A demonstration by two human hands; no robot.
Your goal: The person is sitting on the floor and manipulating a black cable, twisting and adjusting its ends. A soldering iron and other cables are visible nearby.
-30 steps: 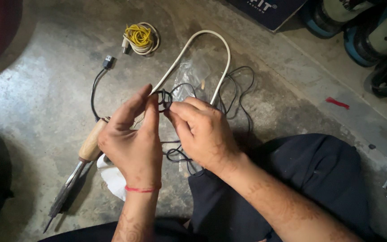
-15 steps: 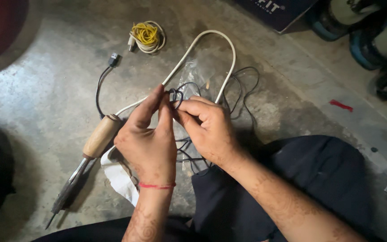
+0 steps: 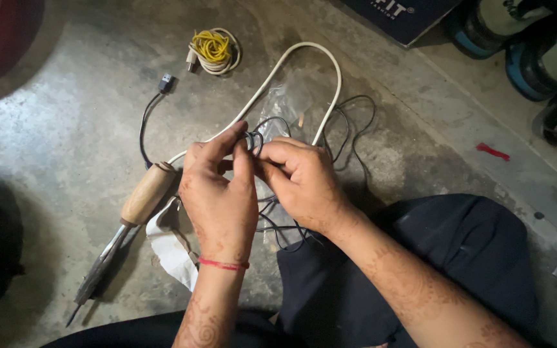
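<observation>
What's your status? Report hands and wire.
Left hand and right hand both pinch thin black wire. Soldering iron lies beside left hand. Nothing blocking.

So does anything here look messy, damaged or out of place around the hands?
Mostly the thin black wire: it sprawls in loose tangled loops over the concrete floor, and both the left hand and right hand pinch a small coil of it. The soldering iron lies bare on the floor, half over a crumpled white cloth. Nothing looks spilled or broken.
</observation>
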